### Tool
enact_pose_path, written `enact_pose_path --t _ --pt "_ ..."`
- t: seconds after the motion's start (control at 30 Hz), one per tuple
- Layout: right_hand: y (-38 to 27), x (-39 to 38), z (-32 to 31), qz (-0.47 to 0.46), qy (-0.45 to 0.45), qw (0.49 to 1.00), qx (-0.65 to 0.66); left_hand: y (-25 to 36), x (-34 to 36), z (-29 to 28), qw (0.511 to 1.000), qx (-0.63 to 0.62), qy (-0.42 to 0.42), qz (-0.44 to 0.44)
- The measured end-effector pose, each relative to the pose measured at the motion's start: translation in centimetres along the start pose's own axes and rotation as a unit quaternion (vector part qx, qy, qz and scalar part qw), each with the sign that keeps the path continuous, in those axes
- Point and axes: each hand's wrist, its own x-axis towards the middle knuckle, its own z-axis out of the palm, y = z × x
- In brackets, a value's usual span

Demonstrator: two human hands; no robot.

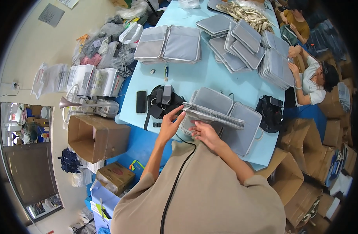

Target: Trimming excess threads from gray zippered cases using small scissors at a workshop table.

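Observation:
In front of me a grey zip case (pixel 215 114) is tilted up, its zippered edge toward me. My left hand (pixel 170 124) pinches its left corner between thumb and fingers. Just below that edge is my right hand (pixel 205 134), fingers apart and curved, with nothing visible in it. Behind and beneath the tilted case lie more grey cases, one opened out flat with a grey panel (pixel 241 134) on the right. Whether the right fingertips touch the case I cannot tell.
On the light blue table (pixel 147 84) are a phone (pixel 141 101), a black bag (pixel 160 102), a stack of grey cases (pixel 182 43), a heap of them (pixel 237 45) and another black bag (pixel 269 113). A co-worker (pixel 313 78) handles cases at right. Cardboard boxes (pixel 99 136) flank the table.

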Motion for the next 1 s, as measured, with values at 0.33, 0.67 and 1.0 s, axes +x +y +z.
enact_pose_path --t 0.33,0.67,1.0 --pt "1.9 5.1 -1.6 0.009 -0.071 0.956 0.286 0.9 0.0 -2.5 0.995 0.062 -0.082 -0.014" --pt "1.3 4.1 -1.3 -0.011 0.012 0.985 0.172 2.7 0.1 -2.7 0.985 0.129 -0.110 0.000" --pt "0.9 2.8 -0.5 -0.027 0.043 0.995 0.082 3.0 0.8 -2.7 0.977 0.183 -0.112 0.008"
